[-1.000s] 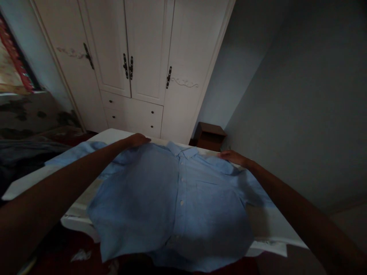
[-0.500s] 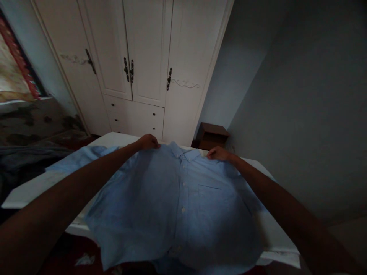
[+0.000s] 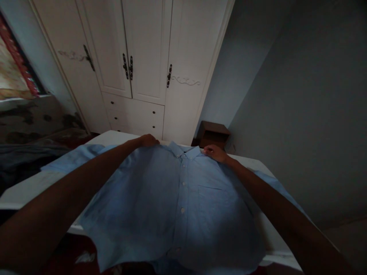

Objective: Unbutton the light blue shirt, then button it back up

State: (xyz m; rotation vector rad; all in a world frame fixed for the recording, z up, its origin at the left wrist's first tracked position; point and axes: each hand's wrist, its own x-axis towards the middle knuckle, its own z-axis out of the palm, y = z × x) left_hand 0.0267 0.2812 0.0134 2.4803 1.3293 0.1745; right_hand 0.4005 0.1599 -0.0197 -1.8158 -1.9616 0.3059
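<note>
A light blue button-up shirt (image 3: 174, 202) lies face up on a white table (image 3: 34, 187), collar at the far side, hem hanging over the near edge. My left hand (image 3: 147, 140) rests on the shirt's left shoulder beside the collar, fingers curled onto the cloth. My right hand (image 3: 215, 152) sits on the right shoulder just beside the collar, fingers bent and pressing the fabric. Both sleeves spread out to the sides.
A white wardrobe (image 3: 143, 61) with dark handles and drawers stands behind the table. A small brown cabinet (image 3: 213, 133) sits in the corner by the grey wall. Dark cloth (image 3: 25, 160) lies at the left, under a patterned hanging (image 3: 14, 72).
Both hands have moved inward along the shoulders toward the collar, the right hand farthest. The right sleeve now lies spread out to the right.
</note>
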